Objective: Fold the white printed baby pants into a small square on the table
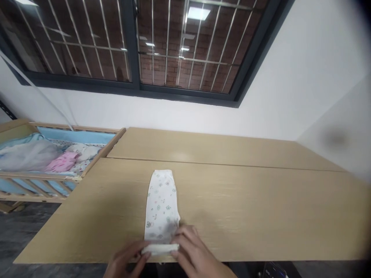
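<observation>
A pair of white baby pants [161, 200] with small green and grey prints lies flat on the wooden table, apparently doubled lengthwise. Its narrow end points toward the wall. At the table's front edge, the near end is turned up into a plain white fold [160, 249]. My left hand [127, 259] pinches the left corner of that fold between thumb and fingers. On the other side, my right hand [194, 253] grips the right corner, its fingers resting on the cloth.
The light wooden table [246, 208] has a seam running along its back part. To the left stands a wooden crib [40, 178] with blue lining, a pink cloth [63, 161] and netting. Behind are a white wall and a barred window [185, 46]. A phone-like dark device [274, 270] sits below the front edge.
</observation>
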Motion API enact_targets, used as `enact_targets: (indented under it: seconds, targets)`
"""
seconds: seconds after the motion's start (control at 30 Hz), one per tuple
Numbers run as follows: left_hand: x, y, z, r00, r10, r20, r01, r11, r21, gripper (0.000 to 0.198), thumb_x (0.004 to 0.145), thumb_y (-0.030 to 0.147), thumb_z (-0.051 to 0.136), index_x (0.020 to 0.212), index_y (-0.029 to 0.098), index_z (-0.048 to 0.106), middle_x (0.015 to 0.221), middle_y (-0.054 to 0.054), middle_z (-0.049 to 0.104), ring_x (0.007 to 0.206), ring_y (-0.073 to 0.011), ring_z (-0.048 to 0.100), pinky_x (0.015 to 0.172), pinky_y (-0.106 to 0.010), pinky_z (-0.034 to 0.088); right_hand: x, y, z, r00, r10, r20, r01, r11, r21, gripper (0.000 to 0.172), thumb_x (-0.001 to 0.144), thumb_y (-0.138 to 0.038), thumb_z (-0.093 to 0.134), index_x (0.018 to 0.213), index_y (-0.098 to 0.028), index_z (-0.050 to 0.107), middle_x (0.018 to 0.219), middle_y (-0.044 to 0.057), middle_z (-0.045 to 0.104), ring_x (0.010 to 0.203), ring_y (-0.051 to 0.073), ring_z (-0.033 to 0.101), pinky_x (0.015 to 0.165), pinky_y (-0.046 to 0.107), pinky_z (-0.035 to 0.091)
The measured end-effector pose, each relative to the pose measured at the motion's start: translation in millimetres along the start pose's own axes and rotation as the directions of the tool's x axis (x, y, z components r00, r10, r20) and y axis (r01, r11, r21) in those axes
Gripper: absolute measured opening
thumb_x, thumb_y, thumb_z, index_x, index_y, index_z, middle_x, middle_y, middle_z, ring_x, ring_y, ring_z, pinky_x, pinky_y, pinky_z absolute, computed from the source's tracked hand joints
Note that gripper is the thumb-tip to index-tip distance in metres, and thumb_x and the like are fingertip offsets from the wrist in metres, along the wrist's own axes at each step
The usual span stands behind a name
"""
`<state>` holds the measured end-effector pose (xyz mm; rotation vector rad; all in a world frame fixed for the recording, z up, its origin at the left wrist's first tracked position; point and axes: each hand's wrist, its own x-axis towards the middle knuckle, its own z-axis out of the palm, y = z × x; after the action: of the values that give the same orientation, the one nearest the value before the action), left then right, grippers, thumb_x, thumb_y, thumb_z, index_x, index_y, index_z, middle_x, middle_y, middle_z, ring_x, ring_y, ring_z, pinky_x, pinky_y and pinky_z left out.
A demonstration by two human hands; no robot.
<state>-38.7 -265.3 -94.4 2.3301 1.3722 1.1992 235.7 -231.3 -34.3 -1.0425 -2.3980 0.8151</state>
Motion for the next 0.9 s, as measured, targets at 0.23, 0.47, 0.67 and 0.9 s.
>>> enact_targets:
  seconds: [0.23, 0.47, 0.67, 0.9]
  targets:
    - [146.6, -23.1, -24.3, 0.955, -0.288, 0.066, 0.288, 0.958, 0.008, 0.023, 0.097, 0.033, 0.059, 0.105, 0.019, 0.075, 0.1, -0.004, 0.077, 0.085, -0.0168, 0.069, 0.083, -0.027, 0.056, 107.8, 26.5, -60.9, 0.978, 0.062, -0.197, -0.038, 0.991, 0.125, 0.027, 0.103, -0.042, 0.053, 0.114, -0.022, 0.067, 0.106, 0.007, 0.067, 0.101, 0.022, 0.064, 0.091, 0.036, 0.051]
    - [241.7, -72.3, 17.5, 0.867, -0.456, 0.201, 0.405, 0.88, 0.25, 0.022, 0.096, 0.017, 0.054, 0.11, 0.013, 0.07, 0.111, -0.012, 0.074, 0.102, -0.0205, 0.066, 0.088, -0.027, 0.047, 208.5, 108.6, -45.2, 0.897, 0.322, -0.303, -0.299, 0.947, 0.119, 0.012, 0.092, -0.024, 0.059, 0.102, -0.018, 0.062, 0.083, 0.001, 0.067, 0.073, 0.015, 0.06, 0.069, 0.026, 0.048]
    - [209.2, -44.8, 39.2, 0.874, -0.464, 0.144, 0.368, 0.825, 0.428, 0.039, 0.098, 0.022, 0.049, 0.133, 0.007, 0.057, 0.133, -0.023, 0.062, 0.123, -0.031, 0.056, 0.102, -0.039, 0.043, 202.5, 109.4, -37.8, 0.908, 0.278, -0.315, -0.292, 0.956, 0.002, 0.034, 0.096, -0.027, 0.056, 0.128, -0.014, 0.058, 0.127, 0.016, 0.065, 0.12, 0.026, 0.059, 0.104, 0.04, 0.045]
    - [58.0, -3.1, 89.6, 0.982, -0.155, 0.107, 0.055, 0.778, 0.626, 0.052, 0.098, 0.046, 0.049, 0.128, 0.008, 0.068, 0.13, -0.022, 0.067, 0.126, -0.0381, 0.058, 0.103, -0.052, 0.047, 154.2, 38.4, -22.9, 0.877, -0.411, 0.247, 0.451, 0.883, -0.132, 0.057, 0.107, -0.038, 0.043, 0.16, -0.019, 0.033, 0.168, 0.013, 0.029, 0.157, 0.023, 0.021, 0.126, 0.042, 0.022]
